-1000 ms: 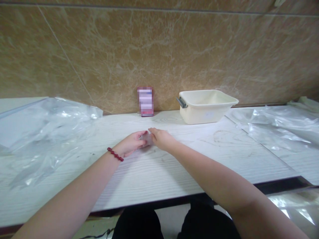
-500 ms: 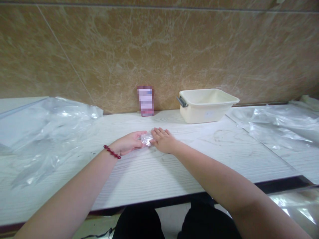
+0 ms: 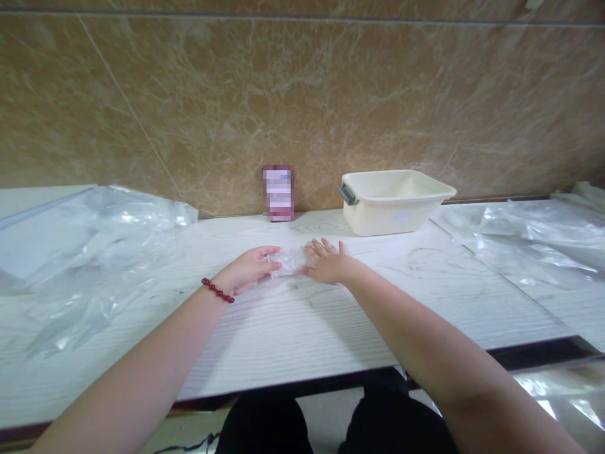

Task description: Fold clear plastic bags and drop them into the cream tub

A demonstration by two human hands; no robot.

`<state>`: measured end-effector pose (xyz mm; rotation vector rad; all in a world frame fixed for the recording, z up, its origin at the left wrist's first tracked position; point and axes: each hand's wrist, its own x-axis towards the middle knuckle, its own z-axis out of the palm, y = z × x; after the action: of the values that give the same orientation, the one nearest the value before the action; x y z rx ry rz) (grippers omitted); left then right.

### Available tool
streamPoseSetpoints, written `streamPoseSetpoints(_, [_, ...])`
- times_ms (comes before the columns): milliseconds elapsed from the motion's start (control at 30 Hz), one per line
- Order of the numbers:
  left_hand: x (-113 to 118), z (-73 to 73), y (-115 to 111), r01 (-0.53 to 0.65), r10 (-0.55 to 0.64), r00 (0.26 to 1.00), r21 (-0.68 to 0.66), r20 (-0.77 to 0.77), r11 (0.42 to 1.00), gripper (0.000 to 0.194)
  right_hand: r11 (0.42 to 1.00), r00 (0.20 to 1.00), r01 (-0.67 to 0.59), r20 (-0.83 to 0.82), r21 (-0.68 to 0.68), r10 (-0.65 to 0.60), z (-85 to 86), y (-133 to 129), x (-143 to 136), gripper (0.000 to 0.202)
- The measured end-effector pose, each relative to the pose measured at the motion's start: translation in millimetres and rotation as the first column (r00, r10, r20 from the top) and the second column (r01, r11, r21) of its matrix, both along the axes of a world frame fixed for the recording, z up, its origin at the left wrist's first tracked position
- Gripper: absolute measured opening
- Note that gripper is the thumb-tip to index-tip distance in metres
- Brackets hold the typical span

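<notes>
A small, crinkled clear plastic bag (image 3: 288, 262) lies on the white wood-grain table in front of me; what it contains, if anything, I cannot make out. At its left end, my left hand (image 3: 250, 268), with a dark red bead bracelet at the wrist, holds the bag between thumb and fingers. My right hand (image 3: 326, 260) has its fingers spread over the table, palm down, with the fingertips and thumb at the bag's right edge.
Against the marbled wall (image 3: 227, 113) leans a blurred pink-and-white rectangular item (image 3: 280, 194). A cream plastic tub (image 3: 394, 214) with a grey handle stands right of it. Large clear plastic sheets lie at left (image 3: 108, 246) and right (image 3: 534, 239).
My right hand has moved right and its fingers have spread. More of the bag now shows between the hands, looking flatter and longer. My left hand stays at its left end.
</notes>
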<state>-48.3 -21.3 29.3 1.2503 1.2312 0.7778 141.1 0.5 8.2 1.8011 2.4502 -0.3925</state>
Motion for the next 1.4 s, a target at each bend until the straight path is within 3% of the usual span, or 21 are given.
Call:
streamPoseSetpoints(67, [0,-3.1,2,-0.032,0.035,0.998,0.063,-0.050,0.998,0.055,0.993,0.997,0.078,-0.025,0.091,-0.076,4.1,3,2,0.068])
streamPoseSetpoints(167, [-1,-6.9,5,-0.092,0.106,0.991,0.157,-0.081,0.983,0.057,0.924,0.953,0.269,-0.217,0.271,-0.213,18.5,5,1,0.052])
streamPoseSetpoints(200, [-1,-7.4,6,-0.114,0.129,0.989,0.179,-0.076,0.977,0.057,0.908,0.923,0.318,-0.309,0.273,-0.230,24.1,4,-1,0.047])
streamPoseSetpoints(267, [-1,-7.2,7,-0.158,0.170,0.985,0.215,-0.036,0.964,0.056,0.931,0.831,0.346,-0.499,0.116,-0.246,33.2,0,-7,0.046])
streamPoseSetpoints(333, [0,-5.4,7,-0.201,0.197,0.980,0.239,0.042,0.950,0.055,0.952,0.708,0.231,-0.638,-0.199,-0.305,36.6,-8,-17,0.050])
streamPoseSetpoints(400, [3,-2.1,5,-0.246,0.214,0.965,0.248,0.151,0.937,0.053,0.865,0.591,0.017,-0.693,-0.502,-0.413,33.9,-19,-28,0.052])
streamPoseSetpoints(467, [7,2.2,1,-0.287,0.226,0.941,0.241,0.252,0.927,0.051,0.751,0.464,-0.185,-0.730,-0.634,-0.503,28.0,-29,-38,0.047])
streamPoseSetpoints(533, [11,6.7,-3,-0.307,0.228,0.916,0.211,0.332,0.928,0.050,0.699,0.269,-0.339,-0.777,-0.630,-0.570,22.6,-37,-46,0.037])
streamPoseSetpoints(633, [18,10.7,-10,-0.287,0.203,0.897,0.168,0.392,0.943,0.051,0.699,-0.052,-0.457,-0.768,-0.549,-0.638,19.9,-38,-51,0.028])
streamPoseSetpoints(700, [21,10.9,-12,-0.283,0.188,0.893,0.184,0.409,0.941,0.050,0.717,-0.209,-0.432,-0.713,-0.547,-0.670,20.8,-35,-50,0.023])
streamPoseSetpoints(800, [24,8.8,-13,-0.303,0.193,0.897,0.234,0.398,0.924,0.049,0.758,-0.383,-0.289,-0.655,-0.584,-0.651,22.0,-28,-47,0.012])
streamPoseSetpoints(967, [24,3.2,-12,-0.273,0.139,0.908,0.307,0.396,0.912,0.048,0.785,-0.501,-0.140,-0.641,-0.603,-0.581,21.6,-21,-43,0.004])
streamPoseSetpoints(1100, [21,-4.3,-8,-0.152,0.058,0.951,0.299,0.302,0.942,0.037,0.808,-0.572,-0.153,-0.616,-0.569,-0.542,23.1,-18,-41,0.003])
streamPoseSetpoints(1400, [16,-10.2,-8,-0.022,0.015,1.000,0.391,0.021,0.920,0.051,0.844,-0.631,-0.172,-0.601,-0.508,-0.490,22.9,-16,-41,0.008])
